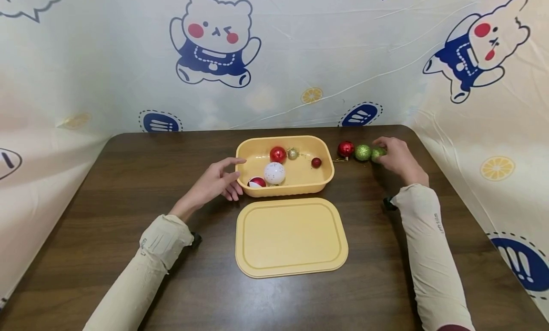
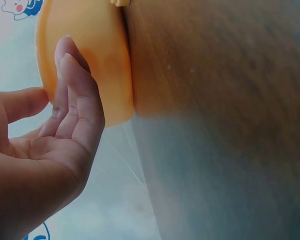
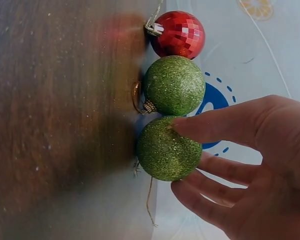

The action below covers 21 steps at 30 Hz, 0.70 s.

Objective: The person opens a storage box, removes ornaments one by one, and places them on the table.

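Note:
My right hand (image 1: 399, 157) grips a green glitter Christmas bauble (image 3: 165, 155), thumb on one side and fingers on the other. A second green glitter bauble (image 3: 175, 85) lies right against it, followed by a shiny red faceted bauble (image 3: 182, 35). At the left end of a yellow plastic box (image 1: 300, 188), my left hand (image 1: 214, 181) touches the rim with relaxed, slightly bent fingers. Inside the box are a red bauble (image 1: 278, 154), a small gold one (image 1: 293, 153), a speckled white one (image 1: 274, 173), a small dark red one (image 1: 316, 162) and a red-and-white one (image 1: 257, 182).
A flat yellow lid (image 1: 291, 238) lies on the brown wooden table (image 1: 171, 283), just in front of the box. Behind the table and along its sides hangs a pale cloth (image 1: 283, 59) printed with cartoon bears.

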Tool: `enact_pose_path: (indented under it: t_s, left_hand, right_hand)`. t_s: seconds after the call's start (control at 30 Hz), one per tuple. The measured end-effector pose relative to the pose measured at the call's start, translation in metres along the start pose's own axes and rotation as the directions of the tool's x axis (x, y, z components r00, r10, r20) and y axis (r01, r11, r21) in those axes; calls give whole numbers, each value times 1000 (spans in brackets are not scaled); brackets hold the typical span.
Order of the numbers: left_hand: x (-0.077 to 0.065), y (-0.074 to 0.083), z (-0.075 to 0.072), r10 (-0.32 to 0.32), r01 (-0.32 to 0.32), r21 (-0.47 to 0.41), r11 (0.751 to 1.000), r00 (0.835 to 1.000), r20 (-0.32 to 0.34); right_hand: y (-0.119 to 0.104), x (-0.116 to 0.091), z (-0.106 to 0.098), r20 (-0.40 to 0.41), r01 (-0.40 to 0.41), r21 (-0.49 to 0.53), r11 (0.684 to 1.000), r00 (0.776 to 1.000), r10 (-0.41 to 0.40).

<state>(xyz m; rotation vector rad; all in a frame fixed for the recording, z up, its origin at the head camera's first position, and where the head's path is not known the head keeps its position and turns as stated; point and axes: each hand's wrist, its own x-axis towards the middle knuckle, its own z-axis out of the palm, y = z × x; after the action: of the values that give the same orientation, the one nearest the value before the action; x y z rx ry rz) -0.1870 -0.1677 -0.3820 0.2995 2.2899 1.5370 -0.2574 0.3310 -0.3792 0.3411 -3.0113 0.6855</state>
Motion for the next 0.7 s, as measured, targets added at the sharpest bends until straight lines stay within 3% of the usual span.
enact_pose_path:
  t_s: [0.27,0.7]
  left_hand:
    - [-1,1,0,1,-1,7,1000,1000,2]
    - [-1,0,0,4,-4,3,1000,1000,6]
  right_hand:
    - [-8,-4,-8,-1,-19,24,1000,1000,19]
    - [-36,-8,-26,-58,44,0,999,997,-44]
